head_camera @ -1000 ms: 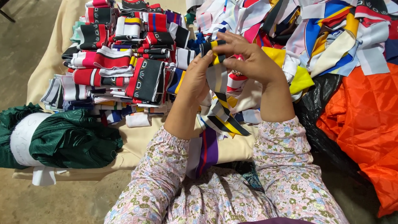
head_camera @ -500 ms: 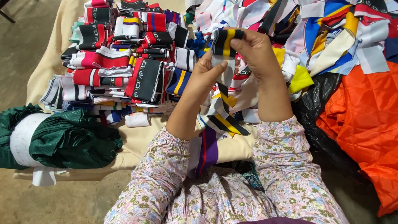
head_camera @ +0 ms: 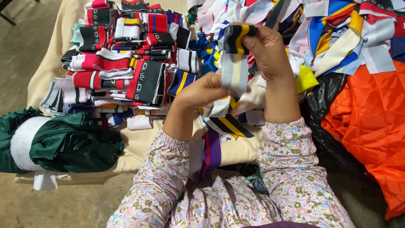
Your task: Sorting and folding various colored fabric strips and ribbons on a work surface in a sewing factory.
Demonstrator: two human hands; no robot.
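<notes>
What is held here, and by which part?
A striped fabric strip: the right hand pinches its folded black-and-yellow top end, and the left hand grips it lower down.

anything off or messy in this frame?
Nothing damaged. Folded strips sit stacked at left, while the pile at right is loose and tangled. One white piece hangs off the table edge beneath the green bundle.

Pink floral long sleeves (head_camera: 287, 169)

1 white rounded paper label (head_camera: 24, 143) wrapped around green shiny fabric bundle (head_camera: 71, 141), left edge of beige table (head_camera: 139, 147)
</notes>
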